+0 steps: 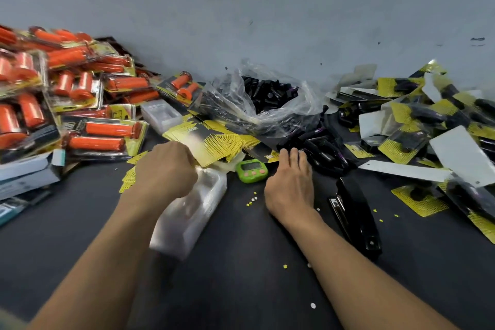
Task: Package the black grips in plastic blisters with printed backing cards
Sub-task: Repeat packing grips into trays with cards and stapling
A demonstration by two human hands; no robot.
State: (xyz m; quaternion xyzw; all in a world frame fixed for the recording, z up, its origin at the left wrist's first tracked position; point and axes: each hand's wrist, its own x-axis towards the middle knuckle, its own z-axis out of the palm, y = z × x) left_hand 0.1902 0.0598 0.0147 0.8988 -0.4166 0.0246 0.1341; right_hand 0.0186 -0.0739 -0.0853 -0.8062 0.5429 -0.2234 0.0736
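Black grips (318,146) are touched just beyond the nearer right hand (290,185), grip open; grip of left hand (166,169) at blister stack (192,217) indeterminate.

No wording can be read with certainty anywhere. The backing cards (211,139) on the tabletop carry a bold logo in black and yellow, too blurred to spell out. The green timer (251,170) shows a dark display whose digits cannot be made out. Small pale marks on the black grips (318,142) are illegible, as is the yellow header print on the packs of orange grips (104,136).
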